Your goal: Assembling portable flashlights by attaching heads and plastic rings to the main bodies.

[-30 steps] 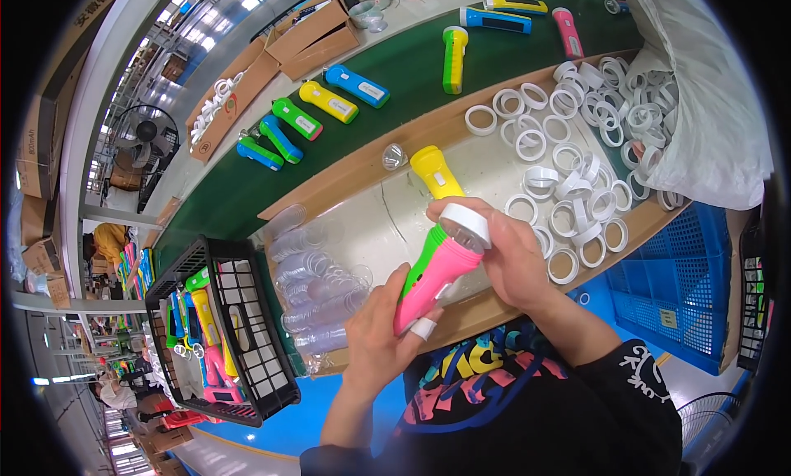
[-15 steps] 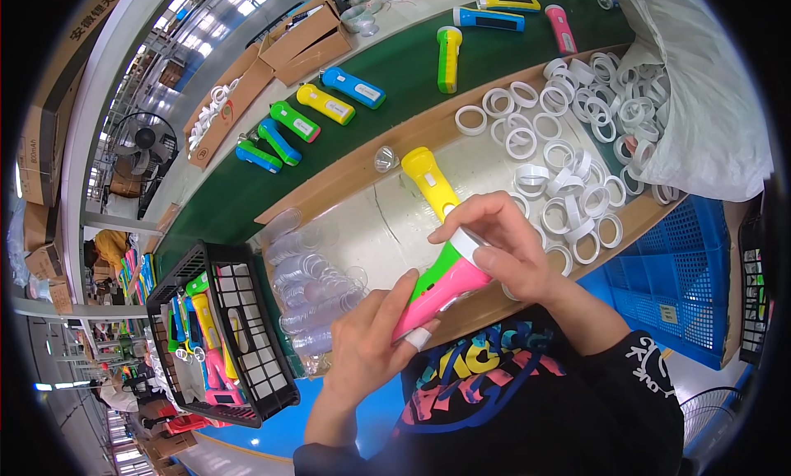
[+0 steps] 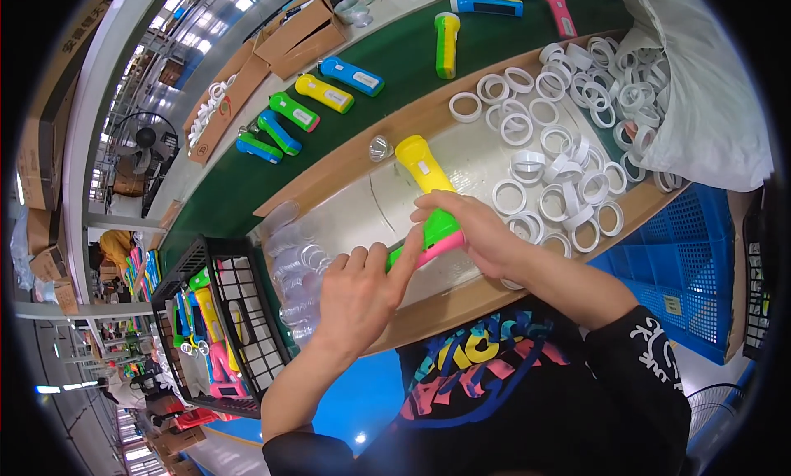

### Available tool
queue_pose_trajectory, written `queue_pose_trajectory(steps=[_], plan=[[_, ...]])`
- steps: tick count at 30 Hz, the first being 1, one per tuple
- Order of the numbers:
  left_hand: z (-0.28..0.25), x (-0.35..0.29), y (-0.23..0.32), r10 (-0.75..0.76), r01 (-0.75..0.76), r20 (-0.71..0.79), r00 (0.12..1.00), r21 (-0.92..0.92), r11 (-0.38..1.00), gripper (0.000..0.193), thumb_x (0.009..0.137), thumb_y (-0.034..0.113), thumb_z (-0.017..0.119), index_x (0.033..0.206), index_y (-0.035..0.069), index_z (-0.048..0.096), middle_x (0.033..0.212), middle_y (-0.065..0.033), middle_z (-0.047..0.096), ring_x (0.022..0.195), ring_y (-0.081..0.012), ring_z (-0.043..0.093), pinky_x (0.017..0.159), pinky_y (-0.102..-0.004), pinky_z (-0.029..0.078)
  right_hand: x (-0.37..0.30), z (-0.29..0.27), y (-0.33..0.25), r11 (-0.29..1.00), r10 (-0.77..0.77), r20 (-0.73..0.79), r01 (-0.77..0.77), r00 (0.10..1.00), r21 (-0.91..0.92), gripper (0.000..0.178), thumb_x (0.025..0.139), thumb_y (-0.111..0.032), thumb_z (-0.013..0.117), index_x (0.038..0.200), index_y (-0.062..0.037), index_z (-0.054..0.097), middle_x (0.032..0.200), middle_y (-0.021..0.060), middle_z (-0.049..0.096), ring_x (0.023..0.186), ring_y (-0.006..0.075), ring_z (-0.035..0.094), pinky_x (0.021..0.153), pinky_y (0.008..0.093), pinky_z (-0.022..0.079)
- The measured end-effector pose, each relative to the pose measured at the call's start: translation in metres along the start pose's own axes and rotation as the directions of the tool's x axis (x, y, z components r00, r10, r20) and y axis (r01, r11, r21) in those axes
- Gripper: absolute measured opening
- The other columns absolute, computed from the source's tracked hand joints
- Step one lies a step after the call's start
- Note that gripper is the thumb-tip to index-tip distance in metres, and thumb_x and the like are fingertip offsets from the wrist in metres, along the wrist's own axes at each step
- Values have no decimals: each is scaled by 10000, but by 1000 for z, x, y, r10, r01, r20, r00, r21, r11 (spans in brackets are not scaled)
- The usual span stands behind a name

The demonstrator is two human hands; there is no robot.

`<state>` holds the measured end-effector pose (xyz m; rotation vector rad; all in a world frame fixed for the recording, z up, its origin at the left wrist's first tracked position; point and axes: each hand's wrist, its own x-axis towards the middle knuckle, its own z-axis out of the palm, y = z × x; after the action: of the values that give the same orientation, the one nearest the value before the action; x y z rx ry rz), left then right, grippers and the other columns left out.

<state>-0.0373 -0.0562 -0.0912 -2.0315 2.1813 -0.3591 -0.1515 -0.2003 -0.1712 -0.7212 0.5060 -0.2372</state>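
Both hands are closed around a green and pink flashlight [image 3: 442, 223] above the shallow cardboard tray. My right hand [image 3: 486, 239] wraps its wide head and hides the white ring there. Toward its tail, my left hand [image 3: 358, 295] grips the narrow body, with the fingers partly hiding it. Just beyond lies a yellow flashlight [image 3: 423, 165] inside the tray, beside a clear, shiny reflector cup [image 3: 380, 149]. Loose white plastic rings [image 3: 511, 197] are heaped to the right of my right hand. Left of my left hand are stacked clear round lenses [image 3: 297, 270].
The cardboard tray [image 3: 395, 318] rests before a green work surface [image 3: 395, 60] carrying several coloured flashlights. At left stands a black crate [image 3: 262, 324] of flashlights. A white plastic bag [image 3: 709, 105] hangs over the right end, above a blue crate [image 3: 667, 270].
Both hands have shifted the green and pink flashlight away from my body and turned it. My right hand now covers its head and the white ring that showed before.
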Motion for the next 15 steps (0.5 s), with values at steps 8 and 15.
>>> queue_pose_trajectory(steps=[8, 15], plan=[[-7, -9, 4, -138, 129, 26, 990, -559, 819, 709, 611, 122, 723, 1282, 115, 494, 749, -69, 571, 620, -229, 583, 525, -340, 460, -24, 7, -23, 791, -348, 244, 423, 905, -442, 411, 934, -301, 364, 1047, 17, 598, 1048, 138, 610, 999, 219, 571, 914, 329, 402], [20, -5, -2, -226, 184, -32, 974, -476, 860, 661, 615, 110, 715, 1249, 122, 530, 723, -50, 547, 620, -210, 566, 538, -327, 465, -3, 10, -21, 999, -18, -79, 15, 997, -39, 406, 926, -315, 394, 1060, 14, 591, 1042, 142, 596, 1036, 222, 558, 944, 325, 403]])
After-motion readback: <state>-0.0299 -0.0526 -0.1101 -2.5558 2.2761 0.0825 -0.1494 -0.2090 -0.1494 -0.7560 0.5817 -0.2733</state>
